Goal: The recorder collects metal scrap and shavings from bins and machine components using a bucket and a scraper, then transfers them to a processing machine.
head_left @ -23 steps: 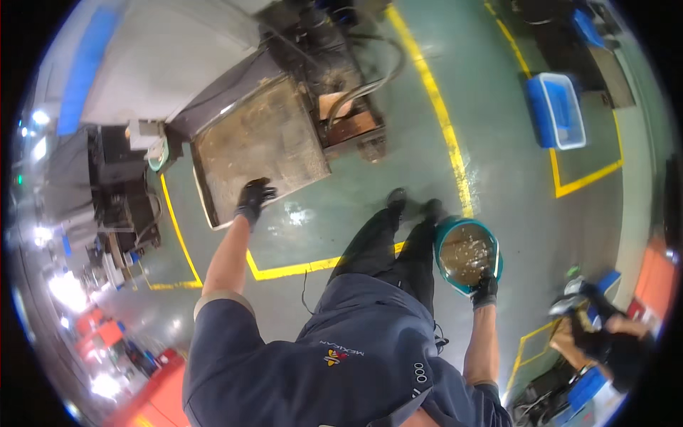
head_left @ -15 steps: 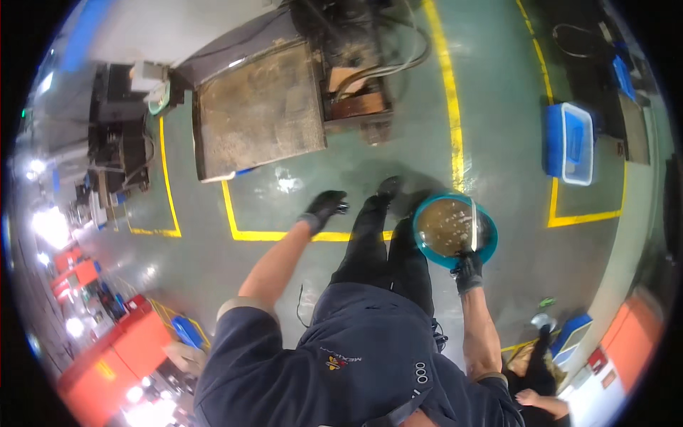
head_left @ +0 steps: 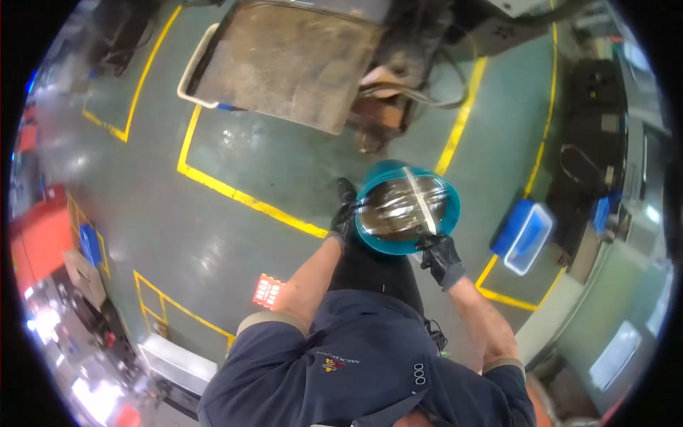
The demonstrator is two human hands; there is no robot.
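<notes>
In front of my legs hangs a teal bucket [head_left: 446, 229] with brown, shiny liquid [head_left: 388, 217] inside. A white strip [head_left: 420, 197] that looks like its carrying handle crosses the opening. My right hand [head_left: 441, 259], in a dark glove, is closed at the near right rim, by the strip's lower end. On the left side, my gloved left hand [head_left: 343, 219] has its fingers against the bucket's rim; the bucket hides part of their grip.
Ahead stands a cart with a worn brown top [head_left: 284, 64] and a pale handle [head_left: 191, 75]. Machinery with hoses [head_left: 427, 99] adjoins it. Yellow lines [head_left: 249, 205] mark the green floor. A blue and white bin [head_left: 526, 235] stands at the right.
My left hand has come from free beside my leg to the bucket's left rim. The bucket has moved left, in front of my legs, with my right hand still on it. The view has turned.
</notes>
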